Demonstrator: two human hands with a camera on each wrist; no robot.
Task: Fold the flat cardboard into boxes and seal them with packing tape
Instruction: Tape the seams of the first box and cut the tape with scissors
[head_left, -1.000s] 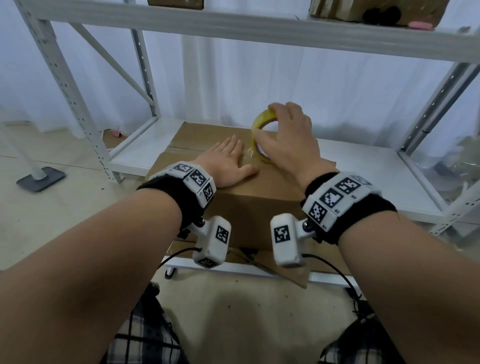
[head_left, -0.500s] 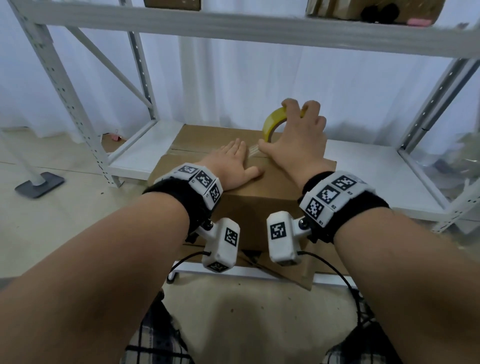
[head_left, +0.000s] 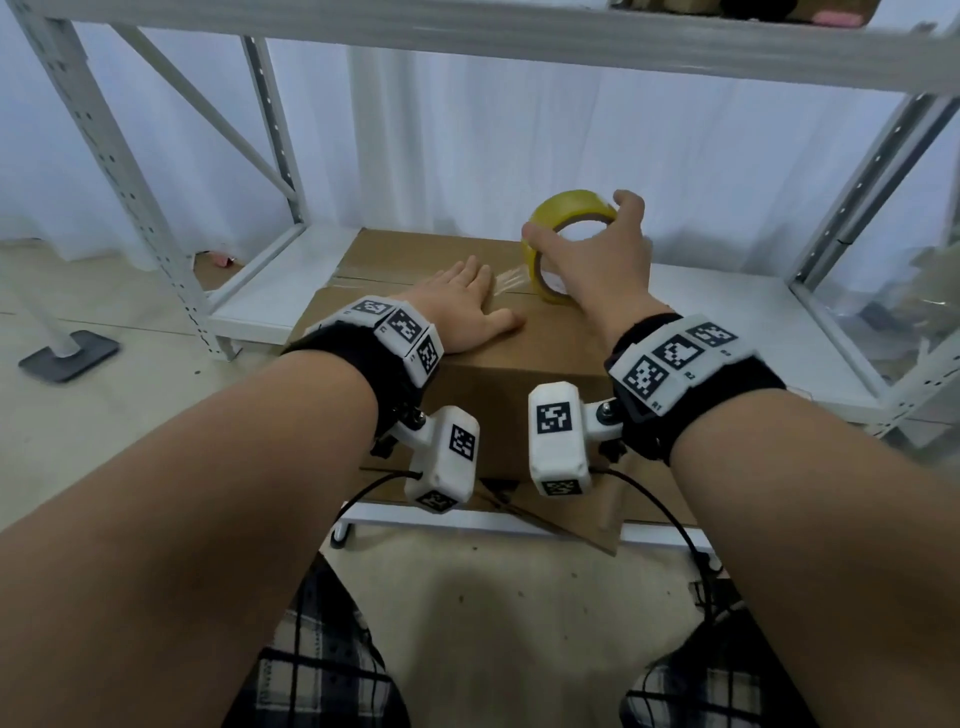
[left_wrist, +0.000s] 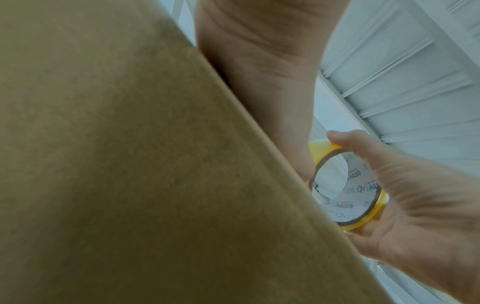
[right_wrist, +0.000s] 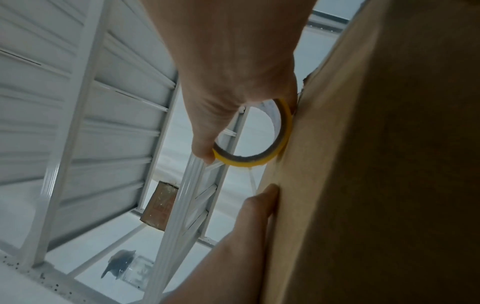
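A brown cardboard box (head_left: 519, 384) stands on the low white shelf (head_left: 727, 317), its top flaps closed along a centre seam. My left hand (head_left: 462, 306) lies flat on the box top, fingers straight, pressing the flaps and the clear tape strip (head_left: 506, 283). My right hand (head_left: 592, 260) grips a yellow roll of packing tape (head_left: 563, 208), held upright on the seam near the box's far right. In the left wrist view the tape roll (left_wrist: 374, 218) sits in the right hand (left_wrist: 415, 205) beside the box wall (left_wrist: 130, 164). In the right wrist view the fingers hold the roll (right_wrist: 259, 160) against the cardboard (right_wrist: 376, 164).
A white metal rack (head_left: 124, 171) frames the shelf, with an upper shelf (head_left: 519, 47) above the box. Flat cardboard (head_left: 597, 514) pokes out under the box at the front. A white curtain hangs behind. A stand's grey base (head_left: 67, 356) sits on the floor at left.
My right hand has moved the tape roll to the right and farther along the seam, drawing out a clear strip. The left hand stays pressed flat on the box top.
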